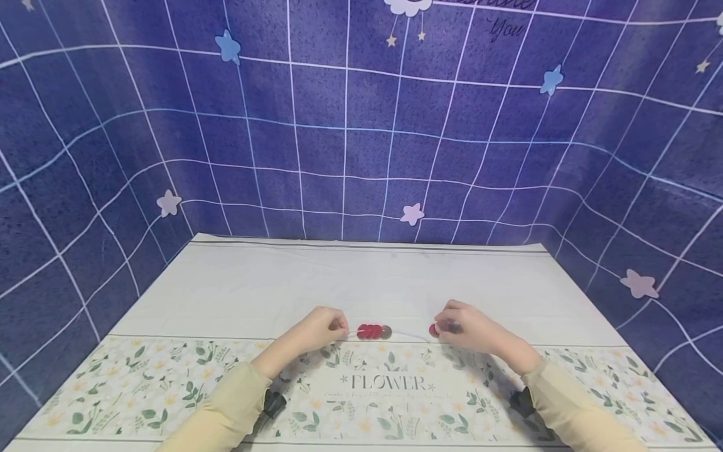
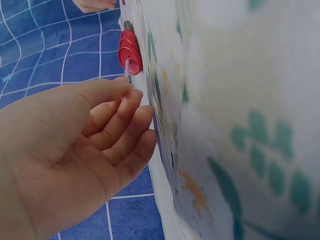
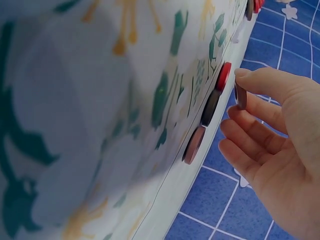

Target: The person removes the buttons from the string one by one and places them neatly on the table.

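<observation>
We see a short row of red buttons [image 1: 373, 331] threaded on a white cord [image 1: 403, 334], lying at the lower middle of the frame on the bench [image 1: 361, 282], which wears a white cloth with a flower border. Our left hand [image 1: 316, 333] pinches the cord's end just left of the row. Our right hand [image 1: 469, 329], right of the row, pinches one dark button [image 3: 240, 96], with three loose buttons [image 3: 207, 120] just beside its fingers. A blue grid backdrop with stars [image 1: 361, 125] fills the upper frame.
</observation>
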The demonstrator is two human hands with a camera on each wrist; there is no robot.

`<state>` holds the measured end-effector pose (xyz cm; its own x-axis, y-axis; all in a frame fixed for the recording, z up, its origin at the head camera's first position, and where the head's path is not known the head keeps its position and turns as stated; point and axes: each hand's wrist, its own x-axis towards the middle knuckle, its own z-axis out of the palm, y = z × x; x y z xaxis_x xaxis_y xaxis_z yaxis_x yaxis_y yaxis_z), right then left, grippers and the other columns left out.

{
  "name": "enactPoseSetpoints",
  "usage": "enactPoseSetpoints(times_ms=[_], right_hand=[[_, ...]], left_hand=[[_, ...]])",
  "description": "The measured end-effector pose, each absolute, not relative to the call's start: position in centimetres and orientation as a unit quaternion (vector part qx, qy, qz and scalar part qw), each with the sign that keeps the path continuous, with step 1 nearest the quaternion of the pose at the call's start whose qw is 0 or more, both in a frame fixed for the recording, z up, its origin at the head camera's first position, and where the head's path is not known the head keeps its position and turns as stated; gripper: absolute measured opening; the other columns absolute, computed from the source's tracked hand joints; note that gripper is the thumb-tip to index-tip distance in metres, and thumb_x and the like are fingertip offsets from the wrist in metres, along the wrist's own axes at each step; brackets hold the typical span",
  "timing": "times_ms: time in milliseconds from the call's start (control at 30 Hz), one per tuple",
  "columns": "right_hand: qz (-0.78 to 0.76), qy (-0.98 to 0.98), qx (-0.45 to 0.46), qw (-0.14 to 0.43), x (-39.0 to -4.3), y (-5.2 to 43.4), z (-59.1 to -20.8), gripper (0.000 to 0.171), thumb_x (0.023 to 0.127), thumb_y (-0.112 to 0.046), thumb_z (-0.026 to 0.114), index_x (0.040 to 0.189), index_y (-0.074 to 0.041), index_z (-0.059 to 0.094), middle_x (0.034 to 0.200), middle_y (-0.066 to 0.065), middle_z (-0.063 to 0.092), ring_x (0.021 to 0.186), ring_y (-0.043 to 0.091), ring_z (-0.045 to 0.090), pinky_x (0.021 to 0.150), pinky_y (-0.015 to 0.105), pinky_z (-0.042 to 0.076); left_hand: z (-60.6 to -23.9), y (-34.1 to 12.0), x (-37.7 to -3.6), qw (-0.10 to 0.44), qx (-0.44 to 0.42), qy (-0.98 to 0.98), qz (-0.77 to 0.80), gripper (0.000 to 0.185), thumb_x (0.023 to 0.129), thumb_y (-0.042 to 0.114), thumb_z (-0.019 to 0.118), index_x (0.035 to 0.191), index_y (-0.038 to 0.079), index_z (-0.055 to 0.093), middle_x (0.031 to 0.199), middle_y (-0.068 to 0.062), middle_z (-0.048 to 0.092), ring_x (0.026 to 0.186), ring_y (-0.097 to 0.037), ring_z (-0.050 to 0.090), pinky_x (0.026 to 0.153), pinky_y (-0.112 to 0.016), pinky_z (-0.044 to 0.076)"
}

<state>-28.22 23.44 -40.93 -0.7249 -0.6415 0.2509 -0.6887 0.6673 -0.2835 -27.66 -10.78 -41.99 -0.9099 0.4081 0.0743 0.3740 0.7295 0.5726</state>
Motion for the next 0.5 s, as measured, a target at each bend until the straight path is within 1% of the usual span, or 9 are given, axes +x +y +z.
enactPoseSetpoints(times_ms=[233, 500], right_hand=[[0.186, -0.911, 0.362, 0.067, -28.26, 23.65, -40.96, 0.023, 0.080, -0.013, 0.071, 0.101, -0.003, 0.067, 0.088, -0.001, 0.059, 0.078, 0.012, 0.058, 0.073, 0.030, 0.052], [0.184, -0.913, 0.357, 0.067, -28.24, 24.02, -41.01, 0.023, 0.080, -0.013, 0.071, 0.100, -0.004, 0.067, 0.088, -0.003, 0.059, 0.078, 0.011, 0.058, 0.074, 0.029, 0.052]], left_hand=[[-42.10, -10.85, -27.77, 0.022, 0.218, 0.929, 0.299, 0.007, 0.086, 0.015, 0.066, 0.080, 0.016, 0.062, 0.075, 0.007, 0.062, 0.073, -0.007, 0.056, 0.076, -0.032, 0.048], [-42.11, -10.84, -27.66, 0.023, 0.215, 0.930, 0.298, 0.006, 0.086, 0.017, 0.066, 0.080, 0.017, 0.063, 0.075, 0.008, 0.062, 0.074, -0.006, 0.056, 0.077, -0.032, 0.049]])
